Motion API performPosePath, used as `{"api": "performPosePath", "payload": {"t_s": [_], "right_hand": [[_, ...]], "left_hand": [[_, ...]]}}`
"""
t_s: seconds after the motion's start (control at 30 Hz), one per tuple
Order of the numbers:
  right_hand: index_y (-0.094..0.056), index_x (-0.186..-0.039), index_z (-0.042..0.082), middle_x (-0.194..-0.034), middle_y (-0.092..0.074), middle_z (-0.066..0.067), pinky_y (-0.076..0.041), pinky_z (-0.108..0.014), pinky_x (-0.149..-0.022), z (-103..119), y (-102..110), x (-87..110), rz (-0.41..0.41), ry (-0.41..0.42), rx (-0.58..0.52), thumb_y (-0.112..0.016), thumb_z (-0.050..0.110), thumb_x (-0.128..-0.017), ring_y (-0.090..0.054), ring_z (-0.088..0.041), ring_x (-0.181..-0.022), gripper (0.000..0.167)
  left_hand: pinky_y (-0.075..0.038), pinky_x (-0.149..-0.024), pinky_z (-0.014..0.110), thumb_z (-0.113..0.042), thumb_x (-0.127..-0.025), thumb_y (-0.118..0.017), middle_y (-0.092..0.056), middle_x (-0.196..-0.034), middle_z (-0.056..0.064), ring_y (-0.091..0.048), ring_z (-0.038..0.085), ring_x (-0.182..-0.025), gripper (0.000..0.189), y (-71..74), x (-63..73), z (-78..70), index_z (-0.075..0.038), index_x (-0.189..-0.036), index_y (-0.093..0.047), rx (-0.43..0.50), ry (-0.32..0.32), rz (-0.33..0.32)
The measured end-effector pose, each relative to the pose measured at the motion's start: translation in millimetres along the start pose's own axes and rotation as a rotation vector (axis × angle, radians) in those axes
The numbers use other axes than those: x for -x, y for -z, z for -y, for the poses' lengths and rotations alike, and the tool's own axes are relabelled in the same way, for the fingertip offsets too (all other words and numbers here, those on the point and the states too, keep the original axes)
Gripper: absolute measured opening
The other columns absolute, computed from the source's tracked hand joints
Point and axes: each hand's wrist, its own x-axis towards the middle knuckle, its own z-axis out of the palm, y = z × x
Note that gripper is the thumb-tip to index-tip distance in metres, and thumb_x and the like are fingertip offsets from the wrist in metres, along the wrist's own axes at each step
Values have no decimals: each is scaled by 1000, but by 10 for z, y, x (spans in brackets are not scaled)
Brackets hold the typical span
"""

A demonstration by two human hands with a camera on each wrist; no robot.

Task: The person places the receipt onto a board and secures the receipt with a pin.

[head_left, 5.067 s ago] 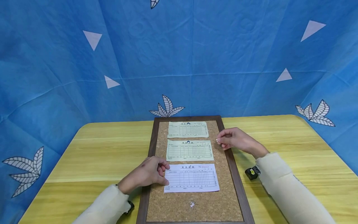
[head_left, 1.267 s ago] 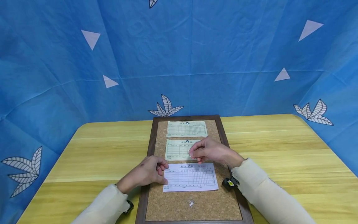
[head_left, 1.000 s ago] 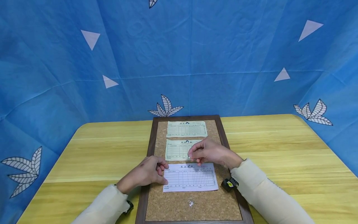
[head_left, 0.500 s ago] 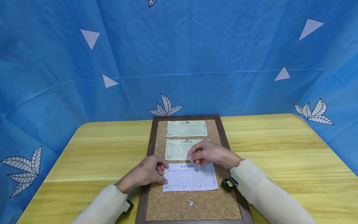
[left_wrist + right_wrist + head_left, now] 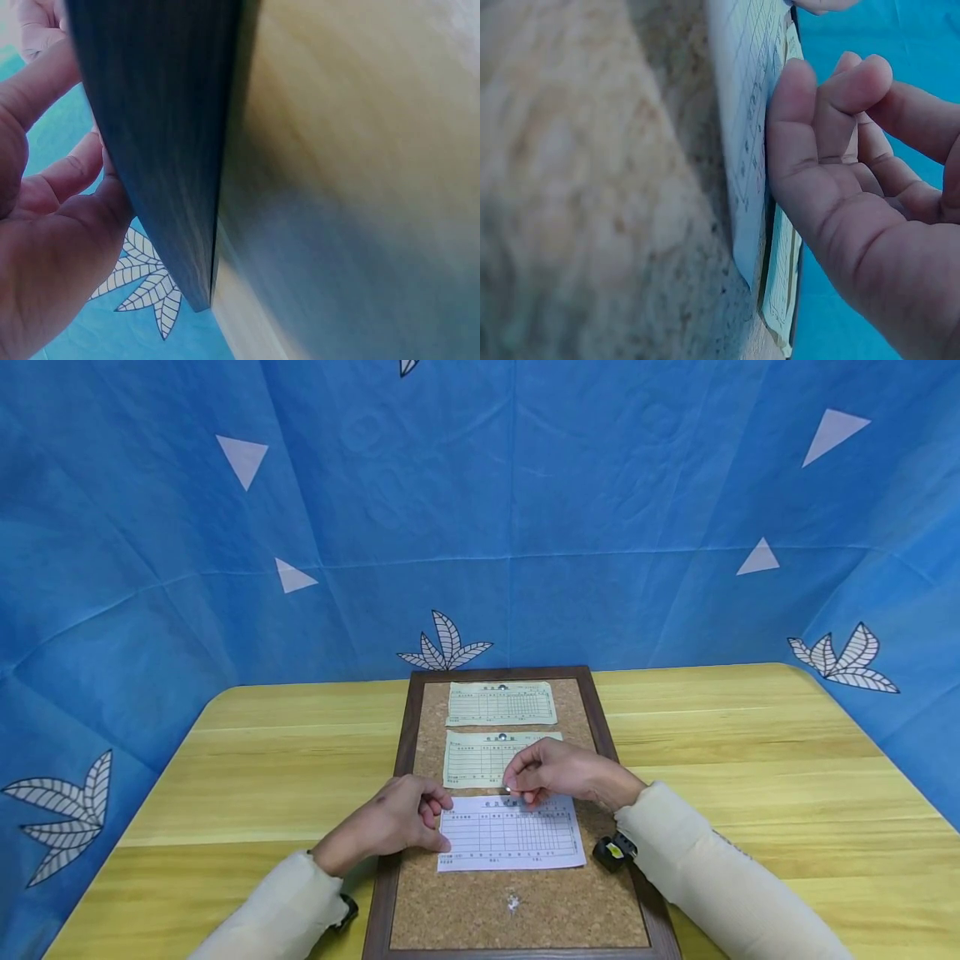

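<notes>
A white receipt slip (image 5: 510, 843) lies on a dark-framed cork board (image 5: 450, 914), below two pale green slips. My left hand (image 5: 397, 818) rests at the white slip's left edge, thumb at the lower corner and a finger near the upper one. Above the slip's top edge, my right hand (image 5: 558, 772) pinches a tiny shiny thumbtack (image 5: 508, 790), mostly hidden by the fingertips. Silver thumbtacks sit at the top middle of the upper green slip (image 5: 465, 706) and the lower green slip (image 5: 465, 764). In the right wrist view, the white slip's near edge lifts slightly off the cork.
The board lies on a yellow wood-grain table (image 5: 285, 752). A white scuff (image 5: 513, 904) marks the cork below the white slip. Behind the table hangs a blue cloth (image 5: 510, 510) with white triangles and leaf prints.
From the board's right edge, my right hand has moved left with the thumbtack to above the white slip, then slightly nearer its top edge. My left hand has stayed put.
</notes>
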Motion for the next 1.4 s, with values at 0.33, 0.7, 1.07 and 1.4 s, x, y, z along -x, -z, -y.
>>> {"api": "performPosePath", "payload": {"t_s": [0.33,0.7,1.07,1.4], "right_hand": [[-69,-99,-6,-80,-65,-9,-56,-30,-67,30,-20,-6,-12,-16,33,-59,-2,-98,-58,-13,-65,11],[-70,-97,-5,-76,-64,-9,-54,-27,-61,19,-43,-20,-25,-38,53,-60,-2,-97,-57,-12,-61,11],[-72,-94,-3,-72,-64,-8,-55,-27,-60,30,-86,-23,-39,-54,92,-61,-1,-96,-58,-12,-60,11],[-73,-93,-2,-72,-64,-8,-55,-29,-60,55,-111,-16,-44,-78,107,-63,0,-96,-58,-13,-60,11]], "left_hand": [[-45,-67,29,5,-69,-88,-55,-83,6,-51,16,-71,36,10,-8,-25,-4,-96,-66,8,12,0],[-45,-68,29,4,-69,-88,-55,-83,6,-51,17,-72,36,10,-8,-32,-4,-96,-66,8,20,3],[-46,-67,29,5,-69,-88,-56,-83,6,-51,17,-72,36,-2,-7,-26,-4,-95,-65,4,25,2],[-46,-67,29,5,-69,-88,-55,-83,6,-52,17,-72,36,1,4,-7,-4,-96,-66,17,5,7]]}}
